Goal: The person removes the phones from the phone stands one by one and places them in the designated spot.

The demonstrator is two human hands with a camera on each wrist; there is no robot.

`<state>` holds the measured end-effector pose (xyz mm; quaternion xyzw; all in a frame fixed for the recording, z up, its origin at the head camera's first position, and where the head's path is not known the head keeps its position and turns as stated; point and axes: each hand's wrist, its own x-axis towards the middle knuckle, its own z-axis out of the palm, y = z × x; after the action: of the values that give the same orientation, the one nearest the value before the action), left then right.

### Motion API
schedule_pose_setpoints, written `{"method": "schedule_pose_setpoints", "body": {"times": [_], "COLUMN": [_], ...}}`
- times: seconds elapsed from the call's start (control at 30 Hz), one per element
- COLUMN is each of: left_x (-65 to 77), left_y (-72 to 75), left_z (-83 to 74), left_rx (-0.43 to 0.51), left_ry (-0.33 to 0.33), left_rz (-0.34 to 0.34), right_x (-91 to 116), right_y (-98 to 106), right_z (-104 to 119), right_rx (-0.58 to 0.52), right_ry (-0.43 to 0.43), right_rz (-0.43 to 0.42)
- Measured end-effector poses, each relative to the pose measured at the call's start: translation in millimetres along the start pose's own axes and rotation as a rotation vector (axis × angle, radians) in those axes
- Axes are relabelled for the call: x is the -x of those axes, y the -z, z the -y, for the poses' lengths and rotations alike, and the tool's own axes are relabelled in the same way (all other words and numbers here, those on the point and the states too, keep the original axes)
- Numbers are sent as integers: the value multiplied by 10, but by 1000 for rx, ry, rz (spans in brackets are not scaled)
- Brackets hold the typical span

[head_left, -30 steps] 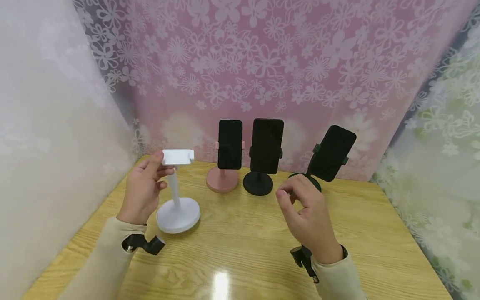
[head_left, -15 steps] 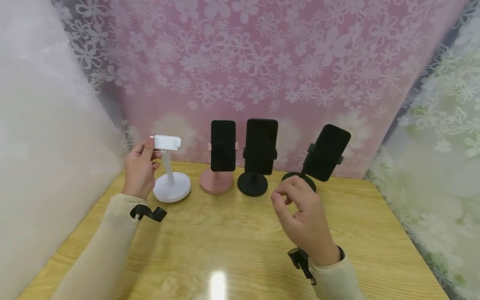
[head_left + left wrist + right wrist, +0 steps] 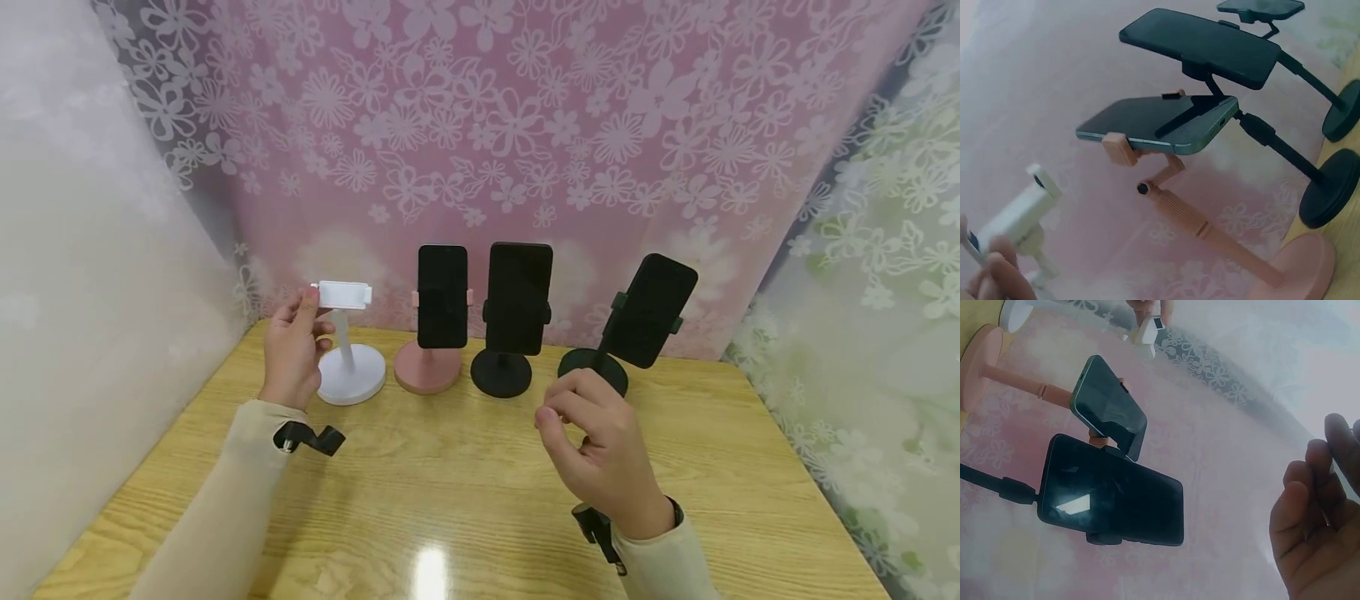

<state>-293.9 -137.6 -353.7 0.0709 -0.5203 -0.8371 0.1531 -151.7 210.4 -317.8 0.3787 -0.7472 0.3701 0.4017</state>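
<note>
My left hand pinches the left end of the clamp on a white phone stand, thumb in front and fingers behind. No phone sits in that clamp, and the round base stands on the table. My right hand hovers in front of a dark green phone stand, fingers loosely curled with nothing in them. In the left wrist view, fingertips show at the clamp's end. The right wrist view shows the right palm and the white clamp far off at the top.
Right of the white stand stand a pink phone stand and a black one. They hold upright dark-screened phones; the green stand's phone is tilted. A pink floral curtain hangs behind the wooden table.
My left hand has moved the white stand back toward the curtain, level with the other stands. The right hand has barely moved.
</note>
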Motion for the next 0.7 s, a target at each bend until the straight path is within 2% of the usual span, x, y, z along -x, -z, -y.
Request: {"method": "schedule_pose_setpoints", "body": {"times": [0.03,0.1,0.2,0.27,0.33,0.4,0.47,0.57,0.7], "left_x": [33,126,337,518,695,855,981,1119,1227], "left_y": [-9,-45,-106,-161,-218,-274,-322,-373,-436], "left_z": [-31,-103,-195,-240,-274,-315,-368,-438,-420], "left_rx": [-26,-109,-273,-375,-415,-410,-372,-305,-106], "left_ry": [-14,-104,-321,-443,-535,-596,-659,-773,-909], "left_rz": [-14,-44,-42,33,171,315,429,528,638], "right_x": [-2,-8,-18,-22,-24,-28,-34,-42,-45], "right_y": [5,19,44,57,65,69,71,77,66], "right_z": [1,4,11,14,17,17,20,29,39], "right_rx": [2,12,20,26,32,36,39,37,27], "right_ry": [4,4,0,-1,4,14,24,39,52], "right_rz": [-8,-20,-35,-42,-50,-57,-67,-81,-86]}}
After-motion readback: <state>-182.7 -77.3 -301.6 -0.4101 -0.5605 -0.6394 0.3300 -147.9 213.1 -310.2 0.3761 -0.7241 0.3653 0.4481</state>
